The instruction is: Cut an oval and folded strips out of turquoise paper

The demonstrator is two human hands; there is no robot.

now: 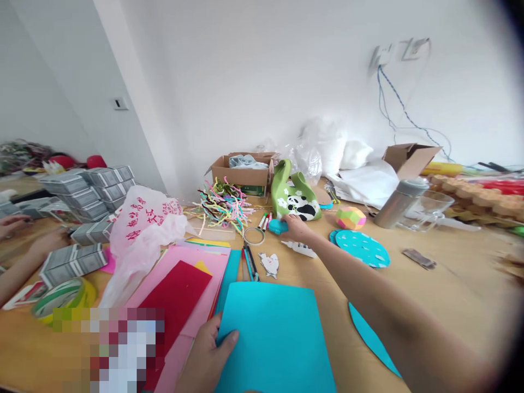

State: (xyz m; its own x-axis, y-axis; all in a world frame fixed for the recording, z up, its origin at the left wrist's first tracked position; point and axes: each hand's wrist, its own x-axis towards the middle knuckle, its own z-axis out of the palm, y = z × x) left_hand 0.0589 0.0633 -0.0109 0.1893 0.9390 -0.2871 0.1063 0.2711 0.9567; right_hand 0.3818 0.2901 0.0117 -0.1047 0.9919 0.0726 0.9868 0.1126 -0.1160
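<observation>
**Right hand out at small blue piece, left hand pinning blue sheet**

Right hand [295,226]: arm stretched across the counter [450,284], fingers curled down onto a small blue piece [278,226] lying just in front of the green panda bag [295,197]. Looks like fingertips touching it; can't tell if it's actually gripped (hand covers the contact side).

Left hand [207,357]: at bottom of view, thumb laid flat on the left edge of the big blue sheet [274,338], fingers under or beside the edge, so a loose pinch on the sheet. Sheet lies flat on the counter, nearest the camera.

Around them:
- pink and red sheets [180,295] stacked just left of the blue sheet, partly under it
- pens [249,262] and a paper bird cutout [269,263] between the sheet and the right hand
- tape ring [254,236] and markers [265,220] just left of the small blue piece
- glue bottle [301,249] lying under the right forearm line
- dotted blue disc [362,248] right of the forearm, multicolour ball [351,218] behind it
- blue half-circle cutout [370,338] right of the sheet, partly hidden by the arm
- pipe cleaners [223,204] and cardboard box [243,172] further back
- pink plastic bag [141,229] and grey boxes [88,191] to the left

Another person's hands [45,240] at far left edge (separate from these two)
</observation>
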